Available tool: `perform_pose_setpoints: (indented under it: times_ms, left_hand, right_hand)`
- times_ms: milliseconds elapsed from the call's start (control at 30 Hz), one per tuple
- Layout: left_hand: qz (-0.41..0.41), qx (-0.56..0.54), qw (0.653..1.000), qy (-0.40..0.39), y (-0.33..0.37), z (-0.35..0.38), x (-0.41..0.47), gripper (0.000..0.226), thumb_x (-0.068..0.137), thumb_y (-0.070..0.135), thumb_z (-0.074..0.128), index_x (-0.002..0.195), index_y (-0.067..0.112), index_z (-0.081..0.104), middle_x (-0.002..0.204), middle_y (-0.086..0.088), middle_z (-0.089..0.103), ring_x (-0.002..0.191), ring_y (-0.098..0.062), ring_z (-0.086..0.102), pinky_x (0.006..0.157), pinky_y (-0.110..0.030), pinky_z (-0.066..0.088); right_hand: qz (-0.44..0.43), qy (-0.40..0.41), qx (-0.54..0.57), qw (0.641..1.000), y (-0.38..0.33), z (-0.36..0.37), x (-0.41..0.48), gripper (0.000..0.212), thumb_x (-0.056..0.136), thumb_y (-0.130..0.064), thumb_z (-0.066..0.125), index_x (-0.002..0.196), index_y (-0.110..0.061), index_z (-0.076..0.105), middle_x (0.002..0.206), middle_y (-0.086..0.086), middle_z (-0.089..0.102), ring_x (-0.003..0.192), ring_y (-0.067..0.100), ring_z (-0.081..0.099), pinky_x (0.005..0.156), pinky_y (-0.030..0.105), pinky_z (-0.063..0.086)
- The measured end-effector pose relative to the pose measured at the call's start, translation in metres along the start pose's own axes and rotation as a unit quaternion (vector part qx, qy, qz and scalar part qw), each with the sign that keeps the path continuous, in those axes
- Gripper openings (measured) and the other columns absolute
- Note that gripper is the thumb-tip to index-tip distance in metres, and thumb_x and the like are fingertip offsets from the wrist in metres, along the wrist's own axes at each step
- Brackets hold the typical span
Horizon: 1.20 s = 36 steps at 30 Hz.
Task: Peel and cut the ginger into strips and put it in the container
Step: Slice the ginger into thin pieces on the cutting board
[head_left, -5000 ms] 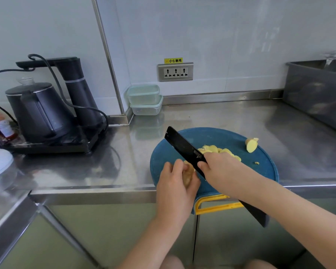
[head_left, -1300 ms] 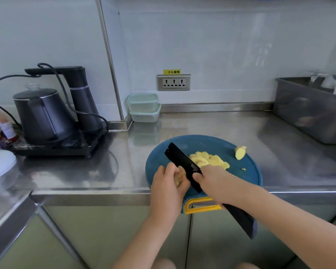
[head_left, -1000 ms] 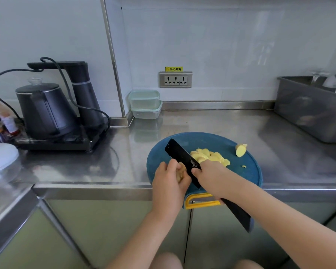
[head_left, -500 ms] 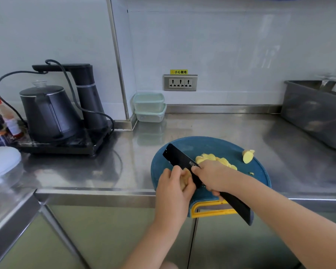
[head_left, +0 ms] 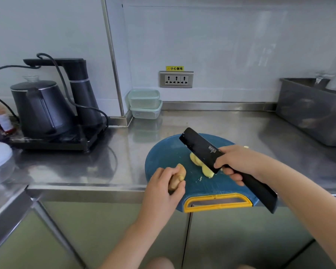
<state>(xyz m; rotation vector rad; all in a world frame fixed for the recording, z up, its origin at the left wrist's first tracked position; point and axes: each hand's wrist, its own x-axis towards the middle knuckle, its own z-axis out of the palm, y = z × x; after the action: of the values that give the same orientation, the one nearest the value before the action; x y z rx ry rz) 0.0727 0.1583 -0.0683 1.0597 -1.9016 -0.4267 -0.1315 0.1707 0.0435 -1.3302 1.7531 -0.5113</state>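
At the far left a black kettle [head_left: 41, 105] stood on the steel bench [head_left: 231, 123], well apart from the work. Two stacked lidded containers [head_left: 145, 105] sat against the back wall, probably kept within reach for the finished strips; no ginger could be seen in them. The left hand [head_left: 163, 189] was curled round the uncut ginger piece [head_left: 178, 175], holding it over the left part of the blue cutting board [head_left: 163, 156], apparently off to one side so the fingers stayed clear of the blade. Pale ginger slices [head_left: 199, 164] lay heaped mid-board. Above them the black knife [head_left: 198, 147] was lifted and tilted. The right hand [head_left: 239, 162] gripped it where blade meets handle, a close hold that likely gave better control. The slices looked not yet cut into strips. A grey tub [head_left: 314, 113] stood far right.
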Motion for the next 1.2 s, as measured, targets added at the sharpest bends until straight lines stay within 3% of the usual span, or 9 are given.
perform_pose_setpoints:
  times_ms: [200,333,433,567,700,933,1200]
  left_hand:
    - [0.008,0.006,1.000,0.024,0.002,0.003,-0.004,0.023,0.087,0.028,0.063,0.109,0.021,0.060,0.089,0.010,0.050,0.079,-0.006,0.051,0.071,-0.013,0.041]
    - [0.009,0.015,0.999,0.034,0.004,0.005,-0.005,0.027,0.087,0.037,0.055,0.108,0.023,0.059,0.088,0.011,0.049,0.078,-0.004,0.050,0.069,-0.007,0.038]
    - [0.009,0.019,0.999,0.036,0.004,0.005,-0.005,0.026,0.087,0.039,0.055,0.106,0.022,0.059,0.088,0.011,0.050,0.077,-0.006,0.051,0.064,-0.009,0.038]
    - [0.009,-0.001,0.998,0.056,0.003,0.007,-0.005,0.033,0.084,0.046,0.049,0.100,0.020,0.061,0.085,0.012,0.052,0.076,-0.007,0.053,0.064,-0.017,0.044]
    - [0.005,-0.023,0.998,0.065,0.003,0.009,-0.005,0.035,0.082,0.046,0.050,0.096,0.016,0.062,0.084,0.011,0.053,0.076,-0.008,0.054,0.066,-0.025,0.046]
    - [0.004,-0.024,0.998,0.057,0.003,0.010,-0.005,0.036,0.083,0.046,0.049,0.098,0.017,0.062,0.085,0.012,0.052,0.077,-0.008,0.054,0.066,-0.028,0.049]
    - [0.008,-0.018,0.998,0.059,0.003,0.011,-0.005,0.033,0.083,0.044,0.049,0.097,0.017,0.061,0.084,0.010,0.051,0.076,-0.008,0.053,0.065,-0.028,0.049]
  right_hand:
    - [0.008,-0.033,0.029,0.999,0.005,-0.004,-0.002,0.019,0.093,-0.006,0.049,0.112,-0.005,0.051,0.052,0.001,0.040,0.038,0.012,0.032,0.036,0.022,0.034]
    - [-0.021,0.014,0.056,0.998,0.009,-0.006,-0.002,0.017,0.092,-0.002,0.053,0.107,-0.009,0.048,0.051,0.002,0.043,0.038,0.013,0.034,0.038,0.023,0.035]
    - [-0.061,0.062,0.003,0.996,0.008,-0.003,-0.006,0.004,0.097,-0.010,0.051,0.098,-0.008,0.048,0.052,0.004,0.042,0.036,0.015,0.035,0.037,0.024,0.036]
    - [-0.093,0.111,-0.067,0.987,0.002,0.021,-0.015,0.021,0.102,-0.024,0.041,0.085,-0.014,0.046,0.055,0.005,0.044,0.034,0.015,0.039,0.038,0.027,0.038]
    - [-0.134,0.135,-0.133,0.973,-0.005,0.047,-0.026,0.019,0.103,-0.027,0.036,0.092,-0.017,0.048,0.067,0.001,0.047,0.047,0.012,0.042,0.045,0.026,0.038]
    - [-0.147,0.115,-0.174,0.967,-0.007,0.054,-0.020,0.015,0.104,-0.029,0.033,0.102,-0.022,0.046,0.074,-0.001,0.053,0.050,0.007,0.044,0.036,0.013,0.036]
    - [-0.160,0.117,-0.203,0.959,-0.005,0.056,-0.013,0.017,0.103,-0.029,0.034,0.102,-0.020,0.048,0.076,-0.004,0.053,0.056,0.005,0.045,0.045,0.015,0.034]
